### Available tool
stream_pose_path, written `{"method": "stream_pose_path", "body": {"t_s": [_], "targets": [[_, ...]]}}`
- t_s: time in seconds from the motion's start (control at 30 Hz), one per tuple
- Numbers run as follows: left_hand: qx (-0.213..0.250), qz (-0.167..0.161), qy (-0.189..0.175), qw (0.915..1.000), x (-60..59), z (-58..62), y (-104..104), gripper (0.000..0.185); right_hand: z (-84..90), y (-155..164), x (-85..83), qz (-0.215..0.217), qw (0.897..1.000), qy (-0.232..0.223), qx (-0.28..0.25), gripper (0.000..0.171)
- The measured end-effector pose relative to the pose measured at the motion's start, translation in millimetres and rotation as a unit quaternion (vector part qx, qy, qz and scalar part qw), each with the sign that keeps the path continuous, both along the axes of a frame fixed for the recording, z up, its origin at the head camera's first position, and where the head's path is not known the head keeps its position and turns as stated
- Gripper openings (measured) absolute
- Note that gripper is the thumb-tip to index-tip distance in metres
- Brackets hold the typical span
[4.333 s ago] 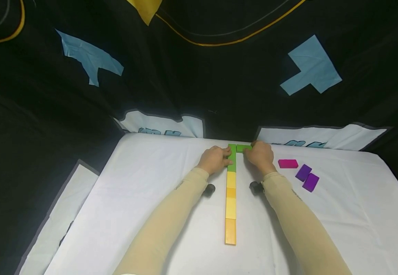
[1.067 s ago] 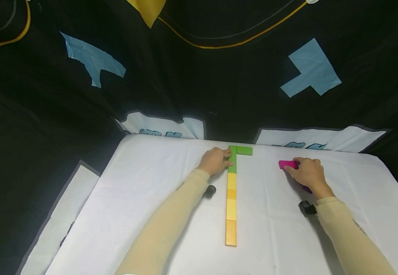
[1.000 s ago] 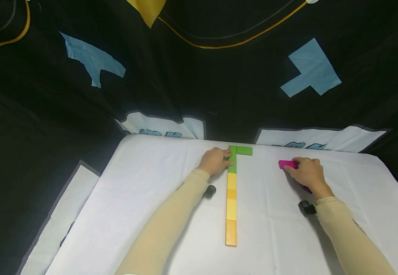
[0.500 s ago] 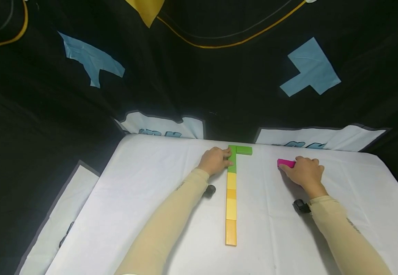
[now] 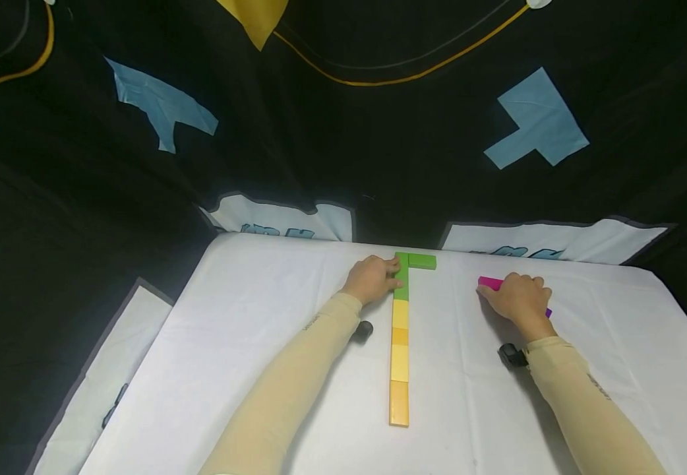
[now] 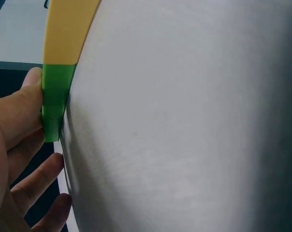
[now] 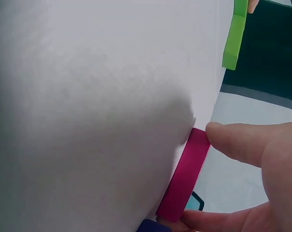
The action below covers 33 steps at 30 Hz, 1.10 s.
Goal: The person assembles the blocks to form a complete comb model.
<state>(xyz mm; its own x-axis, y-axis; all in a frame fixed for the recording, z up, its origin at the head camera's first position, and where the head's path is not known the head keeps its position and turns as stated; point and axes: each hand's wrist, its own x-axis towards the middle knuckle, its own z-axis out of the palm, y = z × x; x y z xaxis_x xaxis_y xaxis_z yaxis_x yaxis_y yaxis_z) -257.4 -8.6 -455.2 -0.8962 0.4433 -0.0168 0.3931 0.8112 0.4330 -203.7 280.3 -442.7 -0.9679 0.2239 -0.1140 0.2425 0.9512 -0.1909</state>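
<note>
A straight row of blocks lies on the white table (image 5: pixel 272 343), running from an orange block (image 5: pixel 398 402) through yellow blocks (image 5: pixel 399 313) to green blocks (image 5: pixel 401 280) at the far end. Another green block (image 5: pixel 422 261) lies crosswise at the top, making an L. My left hand (image 5: pixel 386 274) rests against the left side of the green blocks (image 6: pixel 56 101), thumb (image 6: pixel 22 104) touching, fingers loose. My right hand (image 5: pixel 494 291) pinches a magenta block (image 5: pixel 488 282) between thumb (image 7: pixel 237 142) and fingers; the magenta block (image 7: pixel 187 179) lies flat on the table.
A purple block (image 5: pixel 548 313) peeks out from behind my right hand, and its corner (image 7: pixel 148 226) touches the magenta one. The table's far edge (image 5: pixel 320 239) runs just beyond the green blocks. Black cloth with blue patches (image 5: pixel 536 119) hangs behind.
My right hand left the crosswise green block, went right to the magenta block and took hold of it; it has since slid slightly left. The left hand has stayed put.
</note>
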Motion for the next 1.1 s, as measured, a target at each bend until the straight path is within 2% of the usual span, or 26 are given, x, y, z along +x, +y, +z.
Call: {"method": "stream_pose_path", "body": {"t_s": [0.23, 0.57, 0.87, 1.1], "targets": [[0.004, -0.001, 0.004, 1.0000, 0.4, -1.7, 0.9, 0.048, -2.8, 0.4, 1.7, 0.002, 0.999, 0.027, -0.022, 0.067], [0.006, -0.004, 0.010, 0.9999, 1.3, -0.5, -0.2, 0.047, 2.0, -6.1, 6.4, 0.023, 0.995, 0.091, -0.046, 0.068], [0.005, -0.006, 0.009, 0.9999, 1.0, -0.4, 0.4, 0.047, 12.3, -22.0, 9.0, 0.038, 0.992, 0.106, -0.064, 0.072], [0.000, -0.006, 0.005, 1.0000, -1.1, -2.5, 0.2, 0.048, 13.6, -33.7, 6.1, 0.047, 0.991, 0.104, -0.063, 0.072]]}}
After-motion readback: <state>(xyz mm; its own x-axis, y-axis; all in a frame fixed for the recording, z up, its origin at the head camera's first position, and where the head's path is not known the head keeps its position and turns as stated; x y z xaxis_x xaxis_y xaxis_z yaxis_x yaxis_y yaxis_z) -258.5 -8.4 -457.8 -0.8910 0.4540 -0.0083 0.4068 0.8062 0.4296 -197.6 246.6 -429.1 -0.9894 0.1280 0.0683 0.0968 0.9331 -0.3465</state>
